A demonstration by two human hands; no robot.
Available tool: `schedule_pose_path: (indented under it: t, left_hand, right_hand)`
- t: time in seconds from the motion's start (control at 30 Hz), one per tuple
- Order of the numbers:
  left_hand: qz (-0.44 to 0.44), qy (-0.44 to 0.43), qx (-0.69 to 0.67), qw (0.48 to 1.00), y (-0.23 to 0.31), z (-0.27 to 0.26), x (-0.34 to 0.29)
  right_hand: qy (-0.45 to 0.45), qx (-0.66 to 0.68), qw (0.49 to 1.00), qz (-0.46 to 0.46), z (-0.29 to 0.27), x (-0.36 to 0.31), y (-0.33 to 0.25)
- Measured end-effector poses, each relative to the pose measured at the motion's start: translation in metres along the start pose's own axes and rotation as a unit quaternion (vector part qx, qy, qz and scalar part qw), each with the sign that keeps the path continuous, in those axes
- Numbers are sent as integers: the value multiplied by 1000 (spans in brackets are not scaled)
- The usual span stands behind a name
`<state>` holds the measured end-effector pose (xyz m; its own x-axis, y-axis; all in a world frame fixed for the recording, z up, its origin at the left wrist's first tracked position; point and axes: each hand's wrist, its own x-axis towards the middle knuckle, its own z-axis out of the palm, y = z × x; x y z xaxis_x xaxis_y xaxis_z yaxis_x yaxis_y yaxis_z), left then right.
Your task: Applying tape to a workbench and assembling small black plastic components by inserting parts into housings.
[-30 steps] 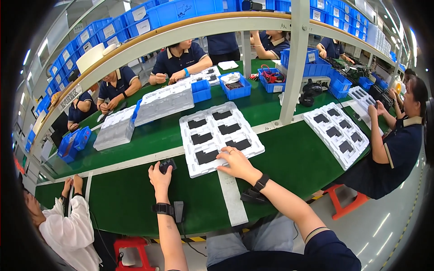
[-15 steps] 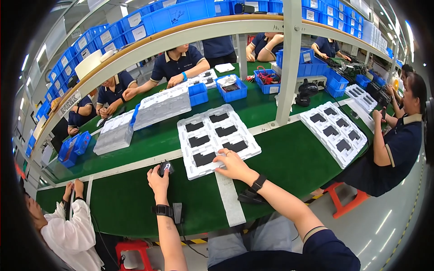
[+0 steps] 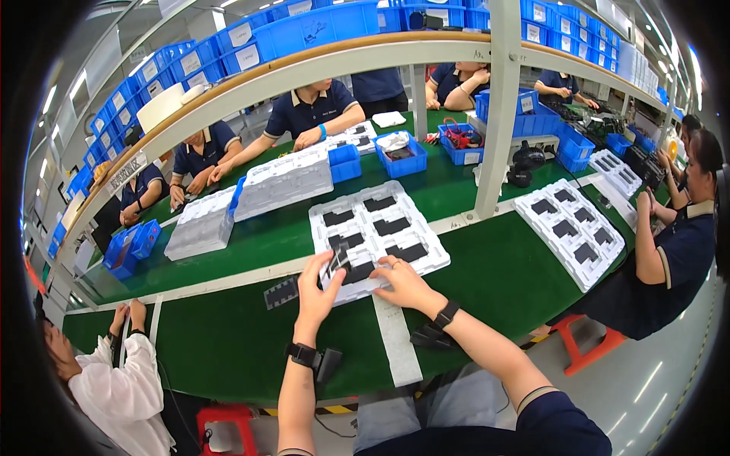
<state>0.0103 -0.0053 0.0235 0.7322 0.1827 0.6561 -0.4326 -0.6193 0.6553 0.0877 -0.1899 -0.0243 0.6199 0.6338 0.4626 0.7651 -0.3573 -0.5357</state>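
A white moulded tray (image 3: 439, 257) with several stepped black flat pieces (image 3: 392, 226) in its pockets lies on the green table in front of me. My left hand (image 3: 313, 292) is closed on a small dark glossy piece (image 3: 339, 257), held over the tray's near left part. Its exact kind is blurred. My right hand (image 3: 409, 286), fingers apart and curved, rests at the tray's near edge beside the nearest black pieces. I cannot tell whether its fingertips press on one. Left of my left hand, a flat black strip with notches (image 3: 281, 293) lies on the table.
A similar filled tray (image 3: 570, 228) lies to the right, near a seated co-worker (image 3: 669, 235). A white post (image 3: 498, 114) and shelf rail stand beyond my tray. Stacked white trays (image 3: 281, 186) and blue bins (image 3: 401, 156) line the far side. Another person's white sleeve (image 3: 125, 365) is at left.
My left hand has moved right and up from the table to over the tray, carrying the dark piece. The black strip now shows uncovered. My right hand stays near the tray's edge.
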Motion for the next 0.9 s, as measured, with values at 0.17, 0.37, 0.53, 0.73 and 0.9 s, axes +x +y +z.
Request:
schedule_pose_path:
  t: [0.17, 0.37, 0.53, 0.73, 0.9]
  left_hand:
    - [-103, -60, -106, 987, -20, 2, -13]
    - [-113, -46, -151, 981, -24, 2, -12]
    - [-119, -40, -143, 982, -20, 0, -9]
    - [-106, -36, -100, 989, -22, -2, -11]
    - [-97, -41, -112, 988, -16, -2, -10]
  right_hand:
    - [-18, -2, 1000, 6, 1, -3, -3]
    - [-4, -8, 1000, -13, 3, -5, 1]
    - [2, 4, 1000, -19, 2, -4, 1]
    - [5, 13, 1000, 0, 4, -2, 0]
    - [66, 74, 994, 51, -1, 4, -10]
